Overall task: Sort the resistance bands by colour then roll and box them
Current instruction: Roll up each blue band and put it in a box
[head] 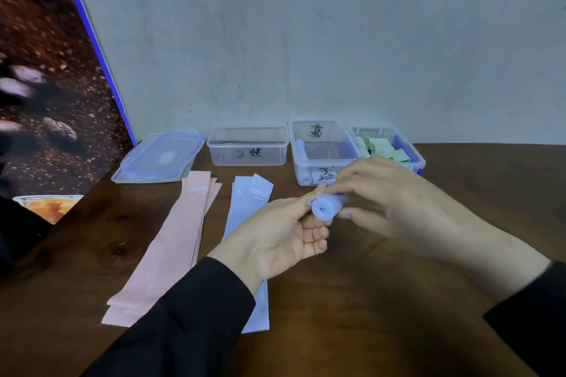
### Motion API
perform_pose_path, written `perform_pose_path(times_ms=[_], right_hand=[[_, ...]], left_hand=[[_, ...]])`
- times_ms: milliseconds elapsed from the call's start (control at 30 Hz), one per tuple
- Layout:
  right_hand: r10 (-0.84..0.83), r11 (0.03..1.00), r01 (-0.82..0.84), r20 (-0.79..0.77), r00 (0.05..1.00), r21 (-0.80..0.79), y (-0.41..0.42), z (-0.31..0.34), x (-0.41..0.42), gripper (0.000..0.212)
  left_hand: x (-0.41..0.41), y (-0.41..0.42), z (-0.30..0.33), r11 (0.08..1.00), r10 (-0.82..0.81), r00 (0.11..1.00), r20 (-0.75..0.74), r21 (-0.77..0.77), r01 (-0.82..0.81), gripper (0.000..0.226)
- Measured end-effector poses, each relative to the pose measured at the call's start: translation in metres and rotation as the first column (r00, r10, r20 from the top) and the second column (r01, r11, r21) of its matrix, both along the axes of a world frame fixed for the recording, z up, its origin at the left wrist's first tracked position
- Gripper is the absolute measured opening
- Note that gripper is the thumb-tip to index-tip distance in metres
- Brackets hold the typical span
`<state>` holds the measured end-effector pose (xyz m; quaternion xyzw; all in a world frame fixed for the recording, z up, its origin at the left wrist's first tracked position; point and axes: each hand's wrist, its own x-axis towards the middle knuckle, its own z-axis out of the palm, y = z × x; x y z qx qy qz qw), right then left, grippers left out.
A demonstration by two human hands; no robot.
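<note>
Above the dark brown wooden table (382,300), both hands meet around a tightly rolled pale blue resistance band (325,207), its open coil end facing the camera. The left hand (284,239), palm up, pinches the roll's near end between thumb and curled fingers; the right hand (395,202), coming in from 4 o'clock, curls its fingers over the roll's far part and grips it there. Both wrists wear black sleeves (196,315).

At 9 o'clock from the roll, a stack of flat pink resistance bands (171,248) lies lengthwise on the table. Just beside it, nearer the hands, lie flat pale blue bands (245,208), partly covered by the left forearm.

Along the grey wall (306,40) at 12 o'clock stand three clear plastic boxes. The left clear box (248,147), marked in black pen, shows nothing inside. The middle clear box (321,150) holds rolled blue bands. The right clear box (395,144) holds pale green bands, partly hidden behind the right hand. At 10 o'clock, clear lids with blue clips (160,159) lie stacked flat on the table.
</note>
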<state>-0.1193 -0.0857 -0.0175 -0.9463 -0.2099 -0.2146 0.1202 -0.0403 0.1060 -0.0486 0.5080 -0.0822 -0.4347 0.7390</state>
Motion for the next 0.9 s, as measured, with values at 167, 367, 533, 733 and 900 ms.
perform_pose_path(times_ms=[167,367,533,733,900], right_hand=[[-0.079,0.996,0.078,-0.032,0.996,-0.042,-0.013,0.013,0.028,0.027],[-0.135,0.987,0.132,-0.021,0.991,-0.096,-0.029,0.021,0.071,0.026],[-0.294,0.948,0.286,-0.045,0.955,-0.139,-0.057,0.018,0.12,0.014],[-0.441,0.858,0.383,-0.109,0.891,-0.342,-0.083,0.01,0.191,0.022],[-0.49,0.813,0.396,-0.136,0.861,-0.426,-0.096,-0.011,0.256,0.05]], left_hand=[[0.026,-0.021,0.007,0.999,0.038,0.999,-0.038,0.015,-0.037,0.02],[0.068,-0.049,0.009,0.997,0.074,0.997,-0.026,-0.011,-0.074,0.028],[0.122,-0.06,-0.017,0.829,0.353,0.647,0.676,0.095,-0.551,0.036],[0.152,-0.051,-0.075,0.768,0.258,0.314,0.914,0.004,-0.64,0.023],[0.16,-0.055,-0.079,0.79,0.176,0.396,0.901,0.111,-0.603,0.035]])
